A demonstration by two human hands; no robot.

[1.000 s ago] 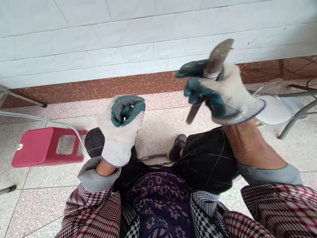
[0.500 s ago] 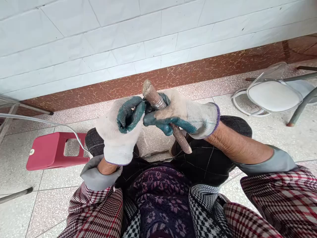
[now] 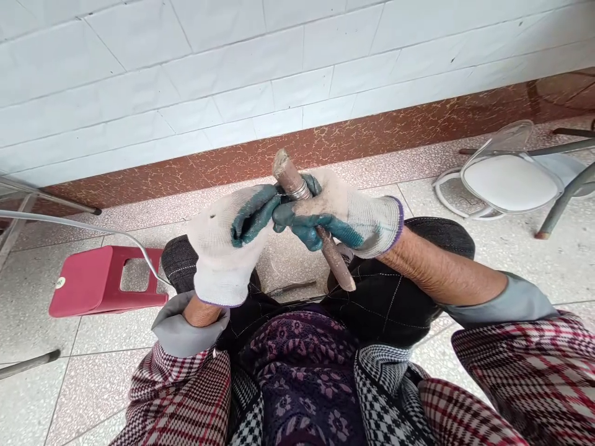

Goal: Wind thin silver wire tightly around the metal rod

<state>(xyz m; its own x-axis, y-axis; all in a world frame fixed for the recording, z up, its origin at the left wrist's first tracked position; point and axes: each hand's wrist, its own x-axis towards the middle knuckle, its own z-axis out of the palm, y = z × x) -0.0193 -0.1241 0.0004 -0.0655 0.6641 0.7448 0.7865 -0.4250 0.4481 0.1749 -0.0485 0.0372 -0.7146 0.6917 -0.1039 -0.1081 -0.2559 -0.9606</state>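
Seated person, both hands in white knit gloves with teal-coated palms: the right hand is closed around a rusty brown metal rod, held tilted above the lap, with coils of thin silver wire wound near its upper end. The left hand, curled nearly closed, meets the rod at the coil, fingertips pinching there. A red plastic stool stands on the tiled floor to the left, a white round-seated chair to the right.
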